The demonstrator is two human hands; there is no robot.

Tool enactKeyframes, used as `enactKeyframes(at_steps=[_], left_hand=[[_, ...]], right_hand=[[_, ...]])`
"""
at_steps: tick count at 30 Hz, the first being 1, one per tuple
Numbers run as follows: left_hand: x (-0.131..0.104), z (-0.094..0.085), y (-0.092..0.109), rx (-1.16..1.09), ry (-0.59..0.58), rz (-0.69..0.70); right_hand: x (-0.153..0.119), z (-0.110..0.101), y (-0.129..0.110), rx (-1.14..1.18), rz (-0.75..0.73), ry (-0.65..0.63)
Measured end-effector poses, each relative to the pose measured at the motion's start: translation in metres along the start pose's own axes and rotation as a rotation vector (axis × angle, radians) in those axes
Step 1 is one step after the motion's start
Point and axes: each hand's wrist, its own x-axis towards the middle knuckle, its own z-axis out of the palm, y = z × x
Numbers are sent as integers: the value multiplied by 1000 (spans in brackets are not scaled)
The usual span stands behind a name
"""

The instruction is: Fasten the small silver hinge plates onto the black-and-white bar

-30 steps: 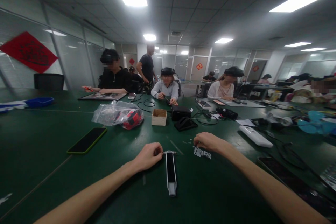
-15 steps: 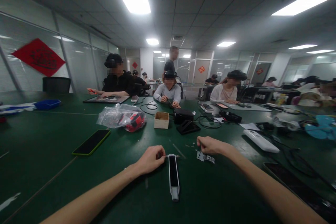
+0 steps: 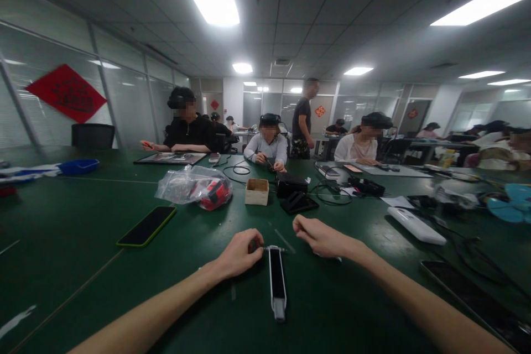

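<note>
A long, narrow device with a white frame and black face (image 3: 277, 279) lies on the green table in front of me. A thin metal rod (image 3: 283, 250) crosses its far end. My left hand (image 3: 243, 253) is closed, with thumb and forefinger pinched around the left end of that rod. To the right of the device, my right hand (image 3: 317, 234) hovers low over the table, fingers pinched together. Whatever is in its fingertips is too small to make out. Small metal plates are almost wholly covered by the right hand.
A small cardboard box (image 3: 256, 192), a plastic bag with red things (image 3: 199, 188) and a black stand (image 3: 298, 203) lie ahead. A green-edged phone (image 3: 147, 225) is at left, a white power bank (image 3: 416, 225) and cables at right. Co-workers sit across the table.
My right hand has moved left, towards the device, and now covers the metal plates. The left hand keeps its pinch on the rod. A person in the background has walked to the right.
</note>
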Motion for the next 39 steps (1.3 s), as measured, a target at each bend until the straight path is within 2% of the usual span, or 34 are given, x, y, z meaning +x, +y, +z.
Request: enactKeyframes(at_steps=[4,7,12,16,20,25,28,33,39], left_hand=[[-11,5,0,31,190,207],[-17,11,4,73,256,389],[-16,14,13,74,304,528],[-15,14,13,89,350,551],[-14,14,9,102,345,488],[-13,12,1,73,239,213],[-11,8,-6,46,209,122],[-8,5,-11,-20,179,70],[-7,3,-8,-40,123,19]], right_hand=[[2,29,-37,367,-16,148],[3,51,-50,599,-22,188],[3,67,-48,788,-3,91],[4,66,-43,773,4,108],[4,59,-45,706,7,129],[-2,46,-46,421,82,242],[-10,45,-37,209,138,291],[-19,57,-20,-14,124,314],[-18,65,-18,-131,88,275]])
